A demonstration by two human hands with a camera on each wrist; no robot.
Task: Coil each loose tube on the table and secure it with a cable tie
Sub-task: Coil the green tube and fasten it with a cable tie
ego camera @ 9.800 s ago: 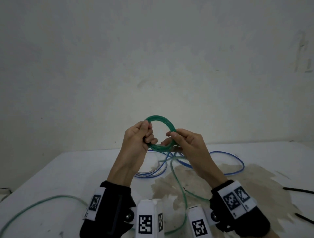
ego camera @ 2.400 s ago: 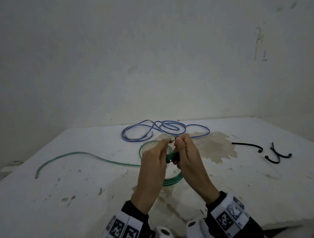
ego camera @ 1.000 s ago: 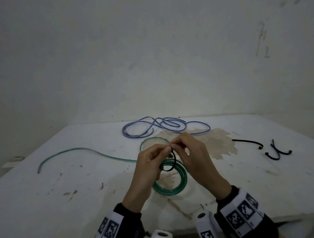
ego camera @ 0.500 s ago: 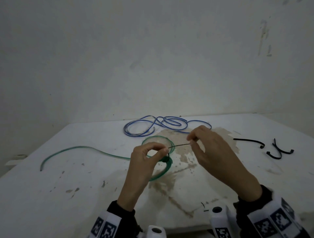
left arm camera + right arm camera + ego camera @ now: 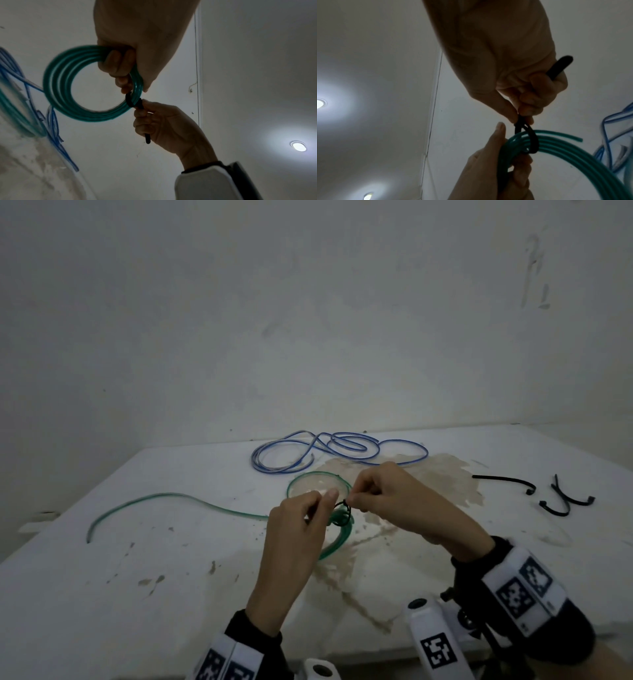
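Observation:
My left hand grips a green tube coil of several turns and holds it above the white table. A black cable tie is looped round the coil's strands. My right hand pinches the tie right at the coil, and the tie's free tail sticks out past that hand's fingers. The rest of the green tube trails off left across the table. A loose blue tube lies in loops at the back.
Two or three spare black cable ties lie on the table to the right. A brown stain covers the middle of the table. A plain wall stands behind the table, whose front edge runs near my wrists.
Half a second ago my right hand was out to the right with the tie's tail stretched. It is now back against the coil, pinching the tie close to the strands.

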